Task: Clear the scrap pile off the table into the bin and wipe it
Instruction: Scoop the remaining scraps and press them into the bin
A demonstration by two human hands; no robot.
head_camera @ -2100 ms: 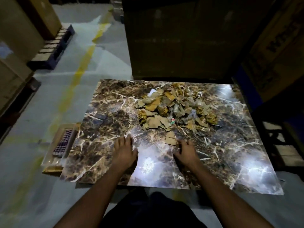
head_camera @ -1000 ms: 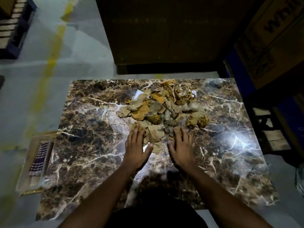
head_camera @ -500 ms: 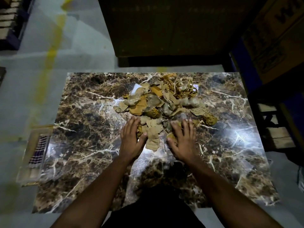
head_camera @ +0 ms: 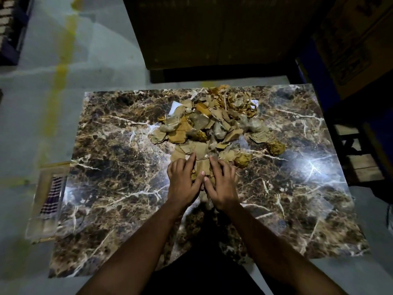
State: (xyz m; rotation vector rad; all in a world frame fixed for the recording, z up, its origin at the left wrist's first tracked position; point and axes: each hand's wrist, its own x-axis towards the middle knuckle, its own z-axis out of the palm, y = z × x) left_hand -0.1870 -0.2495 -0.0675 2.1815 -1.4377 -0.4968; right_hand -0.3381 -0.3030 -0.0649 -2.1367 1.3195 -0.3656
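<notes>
A scrap pile (head_camera: 214,124) of torn brown cardboard, crumpled paper and clear plastic lies on the far middle of the dark marble table (head_camera: 119,188). My left hand (head_camera: 182,180) and my right hand (head_camera: 221,186) lie palm down side by side at the pile's near edge. Their fingers curl over the nearest brown scraps (head_camera: 201,167), thumbs almost touching. Some scraps show between and under the two hands. A crumpled yellow-brown ball (head_camera: 275,146) sits at the pile's right edge.
A clear tray (head_camera: 45,209) holding a checked cloth (head_camera: 53,193) sits low beside the table's left edge. A big dark cardboard box (head_camera: 212,33) stands behind the table. More boxes and a wooden pallet (head_camera: 361,167) are at the right.
Both hands slid forward from the table's near part to the pile's near edge, then drew together over the closest scraps. The camera leaned further over the table.
</notes>
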